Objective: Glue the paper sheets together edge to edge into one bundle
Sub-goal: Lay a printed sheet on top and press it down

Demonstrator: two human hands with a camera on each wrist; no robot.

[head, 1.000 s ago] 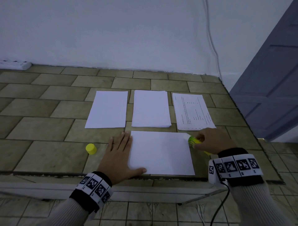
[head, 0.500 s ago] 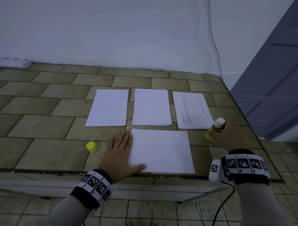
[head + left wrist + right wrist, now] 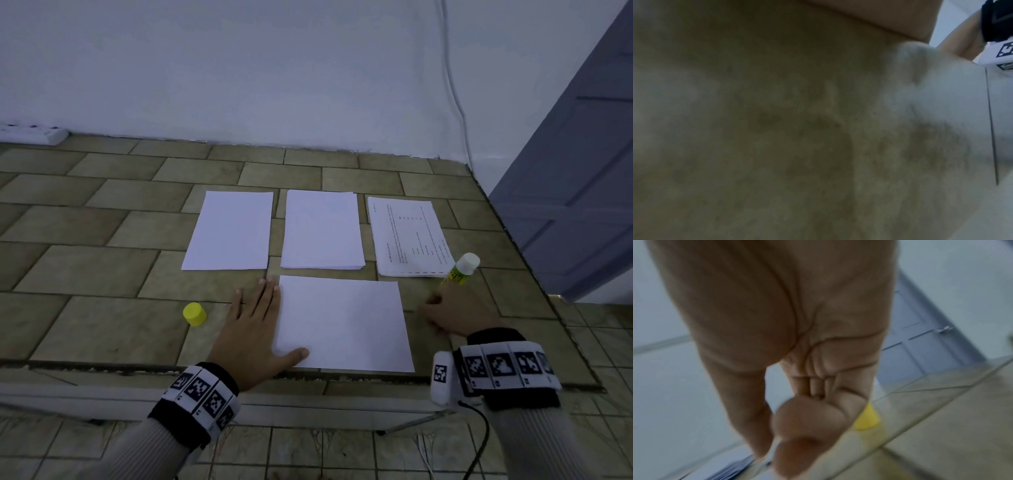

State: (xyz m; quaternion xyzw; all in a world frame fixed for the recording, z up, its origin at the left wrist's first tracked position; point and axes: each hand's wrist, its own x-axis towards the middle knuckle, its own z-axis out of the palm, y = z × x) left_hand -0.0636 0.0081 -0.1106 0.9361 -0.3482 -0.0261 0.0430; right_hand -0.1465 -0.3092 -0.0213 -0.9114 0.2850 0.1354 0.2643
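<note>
Left hand [image 3: 255,337] lies flat with straight fingers, thumb on the near blank sheet [image 3: 342,322] on the bench [image 3: 102,274]. Right hand [image 3: 455,313] rests beside the sheet, fingers curled round the uncapped glue stick [image 3: 460,270].

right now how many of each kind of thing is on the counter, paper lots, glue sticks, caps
Paper lots: 4 (blank left, blank middle, printed right, near sheet)
Glue stick: 1
Yellow cap: 1
Total: 6

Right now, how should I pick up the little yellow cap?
Pinch the yellow cap across its round side wall, fingers coming from above. It is short, stands flat on the table, and nothing touches it; the left hand lies to its right.
</note>
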